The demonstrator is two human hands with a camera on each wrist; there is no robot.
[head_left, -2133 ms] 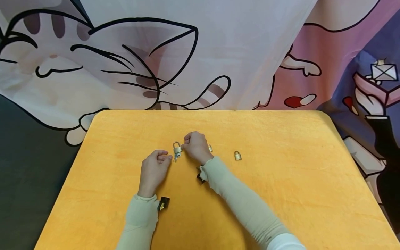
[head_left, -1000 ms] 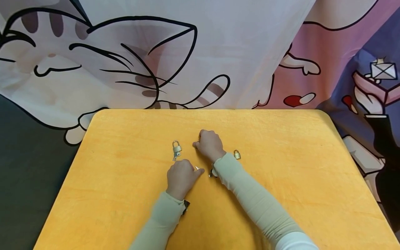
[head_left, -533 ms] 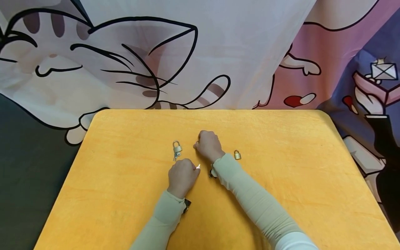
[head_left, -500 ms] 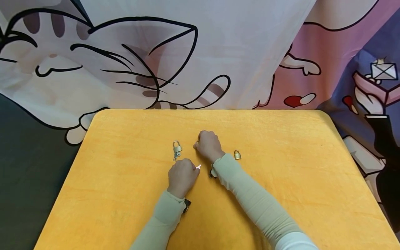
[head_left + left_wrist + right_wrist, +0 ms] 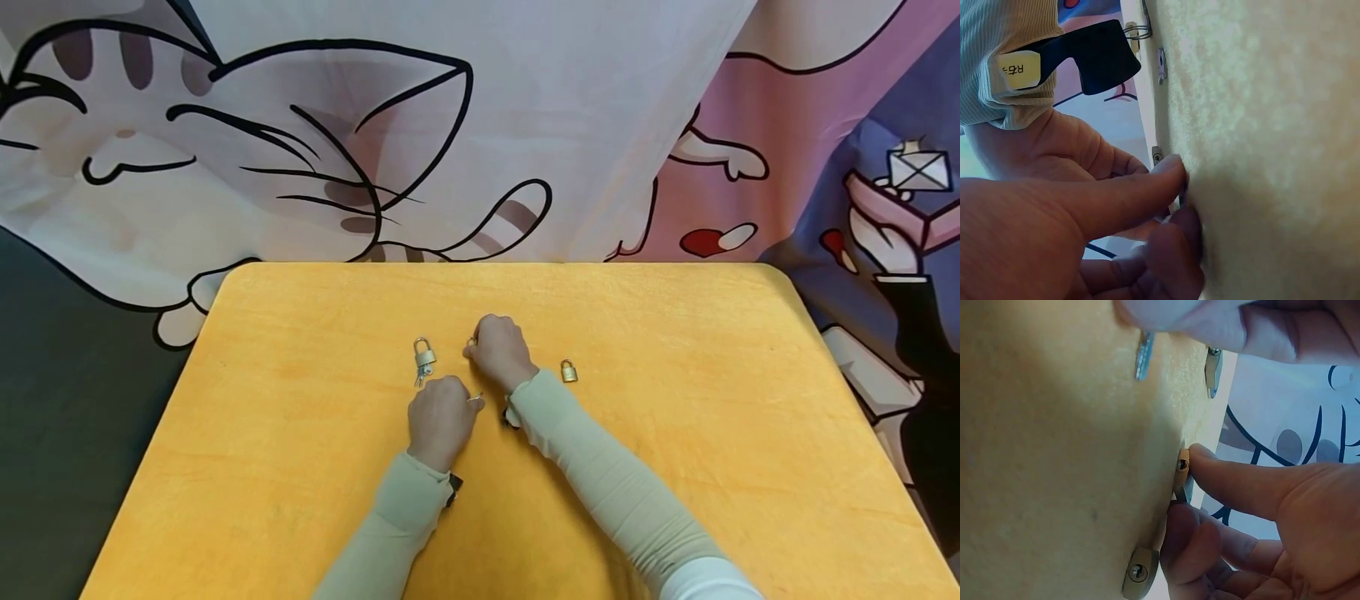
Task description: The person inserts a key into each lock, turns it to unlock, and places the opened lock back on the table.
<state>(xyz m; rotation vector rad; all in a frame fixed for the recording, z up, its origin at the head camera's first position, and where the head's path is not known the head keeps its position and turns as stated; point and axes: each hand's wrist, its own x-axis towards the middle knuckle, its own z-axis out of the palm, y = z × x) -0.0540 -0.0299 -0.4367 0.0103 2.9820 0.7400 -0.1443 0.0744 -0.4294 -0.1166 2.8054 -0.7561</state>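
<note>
My left hand [image 5: 442, 421] pinches a small silver key [image 5: 1144, 356] between thumb and fingertips, low over the table. The key's blade sticks out toward the right in the head view. Just beyond, my right hand [image 5: 501, 352] pinches a small brass padlock [image 5: 1182, 465], its keyhole facing the right wrist camera. In the head view only the shackle of that padlock peeks out past the fingers. Key and padlock are apart. Left of the hands lies a larger padlock [image 5: 424, 357] with keys [image 5: 423, 377] at its lower end. Another brass padlock [image 5: 569, 371] lies to the right.
The yellow table [image 5: 675, 458] has rounded far corners. Behind it hangs a cloth [image 5: 585, 100] printed with cartoon figures. A black wrist-worn piece [image 5: 1107, 59] with a yellow label sits at the right cuff.
Both hands have moved right, away from the larger padlock. The right hand has taken hold of the middle padlock, and a key now shows in the left hand. Lately the left hand has shifted only slightly.
</note>
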